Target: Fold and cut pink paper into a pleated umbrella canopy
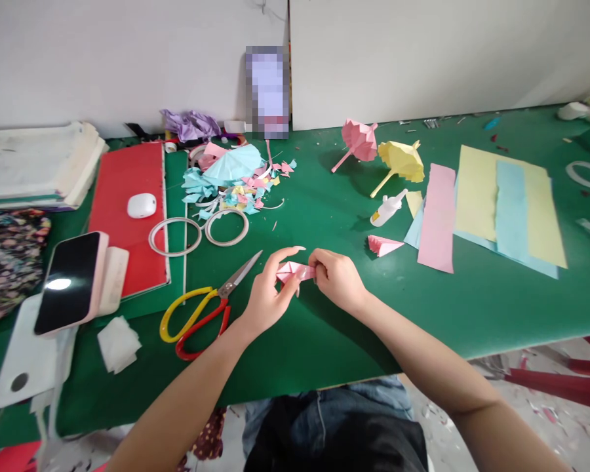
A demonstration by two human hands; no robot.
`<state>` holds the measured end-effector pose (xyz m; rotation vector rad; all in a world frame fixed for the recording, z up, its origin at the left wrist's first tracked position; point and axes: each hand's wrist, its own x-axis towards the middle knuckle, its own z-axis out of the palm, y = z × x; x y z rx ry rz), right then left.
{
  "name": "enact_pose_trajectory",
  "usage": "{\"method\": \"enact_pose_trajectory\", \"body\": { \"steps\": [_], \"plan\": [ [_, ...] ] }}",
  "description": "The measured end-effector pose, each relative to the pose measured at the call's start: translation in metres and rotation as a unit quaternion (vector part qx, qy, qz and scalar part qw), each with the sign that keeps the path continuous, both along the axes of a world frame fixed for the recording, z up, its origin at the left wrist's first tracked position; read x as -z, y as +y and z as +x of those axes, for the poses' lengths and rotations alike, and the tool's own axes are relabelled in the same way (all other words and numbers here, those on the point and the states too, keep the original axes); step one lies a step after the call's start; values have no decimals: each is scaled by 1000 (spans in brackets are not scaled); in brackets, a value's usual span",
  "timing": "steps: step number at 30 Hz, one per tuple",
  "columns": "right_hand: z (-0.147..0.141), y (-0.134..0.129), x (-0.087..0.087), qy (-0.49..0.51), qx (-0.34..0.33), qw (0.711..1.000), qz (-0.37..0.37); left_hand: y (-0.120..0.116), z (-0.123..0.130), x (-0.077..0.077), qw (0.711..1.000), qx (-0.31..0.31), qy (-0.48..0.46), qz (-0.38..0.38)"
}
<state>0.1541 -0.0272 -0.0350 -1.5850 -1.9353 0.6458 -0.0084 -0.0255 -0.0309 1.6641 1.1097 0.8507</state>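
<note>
At the far left of the green worktop [314,210], a stack of papers [34,164] is placed behind a patterned cloth [10,262]. A dark-screened phone [71,282] is tilted near a red cover [120,177], on which a white case [141,206] is set. Scissors [223,292] with yellow and red handles are laid just beside the left hand [270,288], beyond them a heap of paper scraps [233,167]. Between both hands, near the front edge, a pink folded paper [290,269] is held; whether the worktop is touched by it cannot be told. It is clamped in the left grip between thumb and fingers, while its right end is pinched in the curled grip of the right hand [339,275]. Farther right, a pink paper umbrella [358,139], a pleated pink piece [384,246], a small white bottle [388,208] and a yellow paper umbrella [400,160] are seen, then a pink strip [436,219] and, beside it, overlapping yellow and blue sheets [476,196].
</note>
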Motion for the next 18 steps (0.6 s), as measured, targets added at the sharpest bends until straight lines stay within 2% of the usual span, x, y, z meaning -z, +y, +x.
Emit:
{"method": "enact_pose_trajectory", "body": {
  "steps": [9, 18],
  "plan": [
    [-4, -2, -2, -36, 8, 999, -20, -1, 1, -2, 999, 23, -6, -45],
    [-6, 0, 3, -43, -39, 998, -37, -3, 1, 3, 1000, 26, 3, 0]
  ]
}}
